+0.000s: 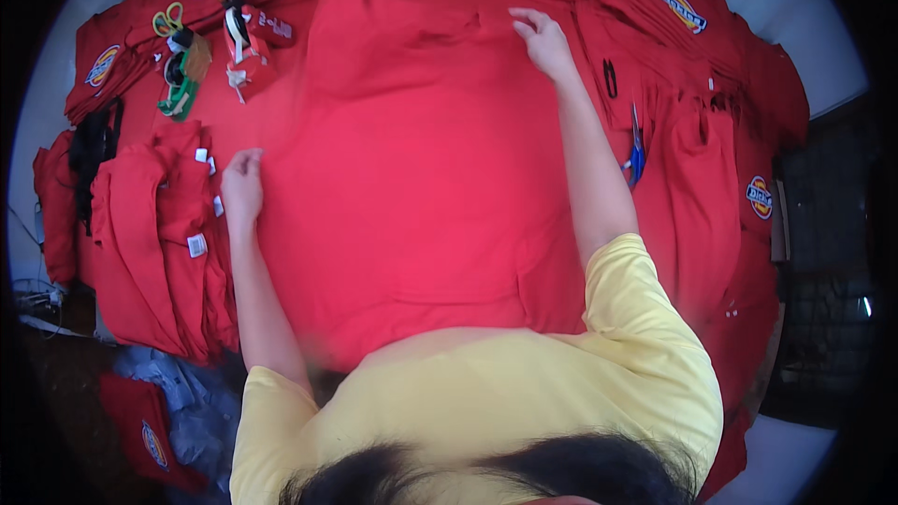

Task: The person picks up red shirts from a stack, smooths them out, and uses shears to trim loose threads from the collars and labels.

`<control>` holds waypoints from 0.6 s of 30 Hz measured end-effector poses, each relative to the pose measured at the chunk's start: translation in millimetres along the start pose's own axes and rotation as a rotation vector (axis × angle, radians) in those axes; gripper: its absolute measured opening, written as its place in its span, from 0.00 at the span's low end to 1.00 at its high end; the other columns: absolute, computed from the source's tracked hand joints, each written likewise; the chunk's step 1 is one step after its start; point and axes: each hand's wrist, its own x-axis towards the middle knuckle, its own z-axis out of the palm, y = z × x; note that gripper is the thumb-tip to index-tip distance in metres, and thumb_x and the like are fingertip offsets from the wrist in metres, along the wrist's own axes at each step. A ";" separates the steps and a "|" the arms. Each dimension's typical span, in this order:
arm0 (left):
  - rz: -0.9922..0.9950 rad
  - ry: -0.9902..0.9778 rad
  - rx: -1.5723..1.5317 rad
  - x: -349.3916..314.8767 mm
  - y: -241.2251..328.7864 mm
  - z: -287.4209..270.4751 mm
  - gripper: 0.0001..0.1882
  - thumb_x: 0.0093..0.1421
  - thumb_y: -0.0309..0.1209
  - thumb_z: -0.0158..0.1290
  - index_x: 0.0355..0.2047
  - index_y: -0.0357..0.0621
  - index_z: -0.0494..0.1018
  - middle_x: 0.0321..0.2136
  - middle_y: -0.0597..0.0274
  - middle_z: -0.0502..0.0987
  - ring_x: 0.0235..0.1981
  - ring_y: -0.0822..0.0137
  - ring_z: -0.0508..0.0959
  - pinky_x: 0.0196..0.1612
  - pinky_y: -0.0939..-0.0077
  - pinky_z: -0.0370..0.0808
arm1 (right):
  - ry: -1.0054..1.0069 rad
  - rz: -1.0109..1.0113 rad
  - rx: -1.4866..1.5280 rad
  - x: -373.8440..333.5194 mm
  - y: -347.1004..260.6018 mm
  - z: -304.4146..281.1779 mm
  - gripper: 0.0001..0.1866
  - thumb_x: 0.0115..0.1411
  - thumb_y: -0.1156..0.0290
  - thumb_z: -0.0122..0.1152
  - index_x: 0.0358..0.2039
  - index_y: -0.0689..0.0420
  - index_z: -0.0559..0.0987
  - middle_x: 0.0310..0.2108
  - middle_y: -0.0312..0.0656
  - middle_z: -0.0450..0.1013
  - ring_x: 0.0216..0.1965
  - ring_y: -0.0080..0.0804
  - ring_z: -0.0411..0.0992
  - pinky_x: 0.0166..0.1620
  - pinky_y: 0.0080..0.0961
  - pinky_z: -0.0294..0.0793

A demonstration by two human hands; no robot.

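Observation:
A large red garment (421,196) lies spread flat in front of me, with a slight fold near its far end. My left hand (244,187) is at the garment's left side, next to a stack of folded red garments (154,224) with small white tags. Its fingers are bunched together, and what they hold, if anything, is hidden. Farther off, my right hand (545,45) hovers over or rests on the garment's far right part. The fingers there are loosely bent and apart, with nothing seen in them.
Tape dispensers, one green (178,93) and one red (247,61), stand at the far left beside yellow-handled scissors (169,21). Blue-handled scissors (636,157) and black thread snips (610,79) lie at the right. Red garments with patches (678,7) surround the work area.

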 end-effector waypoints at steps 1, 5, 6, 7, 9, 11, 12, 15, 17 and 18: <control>0.017 -0.037 0.103 5.6 1.3 6.7 0.13 0.61 0.34 0.48 0.40 0.37 0.74 0.33 0.49 0.76 0.36 0.56 0.76 0.43 0.70 0.70 | -0.011 0.064 -0.066 15.1 21.5 3.8 0.16 0.60 0.68 0.50 0.48 0.57 0.75 0.52 0.49 0.68 0.52 0.45 0.67 0.53 0.34 0.66; 0.351 -0.033 0.363 43.3 71.5 63.8 0.14 0.58 0.34 0.51 0.41 0.40 0.74 0.39 0.48 0.74 0.44 0.49 0.72 0.49 0.61 0.68 | -0.042 0.210 -0.281 53.0 74.8 23.1 0.16 0.61 0.66 0.48 0.49 0.51 0.75 0.52 0.46 0.69 0.52 0.44 0.67 0.53 0.35 0.65; 0.419 -0.035 0.345 60.8 82.3 81.9 0.14 0.57 0.34 0.51 0.41 0.40 0.74 0.40 0.48 0.73 0.45 0.49 0.71 0.49 0.61 0.67 | -0.096 0.216 -0.345 59.4 68.0 32.1 0.17 0.61 0.65 0.48 0.50 0.50 0.74 0.52 0.46 0.69 0.53 0.44 0.67 0.54 0.36 0.65; 0.474 -0.018 0.336 75.7 95.3 101.0 0.14 0.57 0.33 0.51 0.41 0.40 0.74 0.39 0.49 0.74 0.44 0.49 0.71 0.50 0.61 0.67 | -0.149 0.225 -0.411 62.3 57.8 41.9 0.18 0.61 0.64 0.49 0.51 0.49 0.73 0.52 0.45 0.68 0.53 0.43 0.66 0.55 0.38 0.64; 0.447 -0.008 0.274 114.1 108.4 133.4 0.15 0.58 0.31 0.49 0.45 0.40 0.72 0.43 0.48 0.73 0.49 0.48 0.69 0.53 0.61 0.65 | -0.296 0.287 -0.508 66.2 32.3 55.0 0.22 0.60 0.61 0.52 0.55 0.44 0.70 0.54 0.43 0.67 0.57 0.43 0.62 0.58 0.43 0.61; 0.440 0.032 0.158 151.3 107.5 162.8 0.18 0.58 0.30 0.48 0.49 0.41 0.69 0.48 0.47 0.70 0.52 0.48 0.68 0.55 0.61 0.64 | -0.369 0.316 -0.522 72.5 25.5 54.1 0.21 0.58 0.63 0.54 0.53 0.45 0.71 0.52 0.42 0.68 0.57 0.43 0.62 0.57 0.43 0.61; 0.423 0.042 0.101 164.9 110.4 174.4 0.20 0.57 0.30 0.49 0.51 0.41 0.67 0.51 0.47 0.68 0.52 0.48 0.67 0.55 0.61 0.64 | -0.402 0.337 -0.530 74.6 24.0 50.2 0.21 0.57 0.64 0.55 0.52 0.45 0.72 0.51 0.42 0.69 0.56 0.42 0.61 0.56 0.43 0.61; 0.320 -0.036 0.180 179.0 99.1 193.7 0.26 0.55 0.28 0.50 0.56 0.43 0.62 0.54 0.48 0.64 0.51 0.50 0.69 0.54 0.60 0.65 | 0.075 -0.042 -0.580 61.1 19.0 32.7 0.17 0.50 0.71 0.59 0.43 0.50 0.74 0.44 0.41 0.70 0.51 0.41 0.63 0.53 0.43 0.62; 0.274 -0.100 0.204 181.0 98.2 193.5 0.27 0.54 0.26 0.51 0.55 0.45 0.62 0.53 0.50 0.63 0.49 0.50 0.70 0.52 0.59 0.67 | 0.297 -0.513 -0.522 38.0 10.6 15.1 0.16 0.44 0.75 0.60 0.37 0.52 0.74 0.37 0.41 0.67 0.47 0.44 0.62 0.54 0.47 0.58; 0.269 -0.129 0.163 176.3 102.6 186.9 0.26 0.52 0.25 0.52 0.54 0.45 0.63 0.52 0.51 0.62 0.48 0.49 0.71 0.50 0.59 0.68 | 0.203 -0.590 -0.493 16.8 1.2 7.0 0.16 0.43 0.76 0.59 0.36 0.52 0.74 0.36 0.41 0.66 0.45 0.44 0.63 0.52 0.46 0.59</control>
